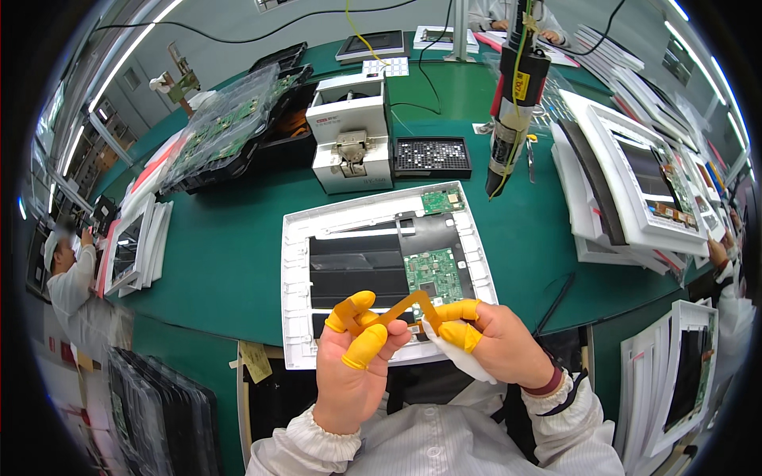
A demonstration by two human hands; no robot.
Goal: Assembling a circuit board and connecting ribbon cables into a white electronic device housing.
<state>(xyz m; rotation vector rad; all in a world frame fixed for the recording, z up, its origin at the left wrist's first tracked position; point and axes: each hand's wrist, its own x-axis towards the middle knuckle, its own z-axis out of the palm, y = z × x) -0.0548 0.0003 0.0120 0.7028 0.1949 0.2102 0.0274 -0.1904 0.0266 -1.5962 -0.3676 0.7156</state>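
Observation:
An orange flat flex cable point(406, 305), bent at an angle, stretches between my two hands above a white-framed panel point(297, 333). My left hand point(349, 381), with yellow finger cots, pinches the cable's left end between thumb and fingertips. At the other end, my right hand point(512, 345), also in yellow finger cots, grips a white wipe point(463, 357) against the cable. The panel lies on the green table. Inside it are black plates, a green circuit board point(436, 274) and a smaller board point(442, 201) at the top right corner. My fingers hide the panel's near edge in part.
Behind the panel stand a white screw feeder point(350, 131) and a black tray of small parts point(432, 157). An electric screwdriver point(510, 135) hangs at the right. Transparent trays of boards point(230, 131) sit left; stacked panels point(627, 174) stand right. Other people work around.

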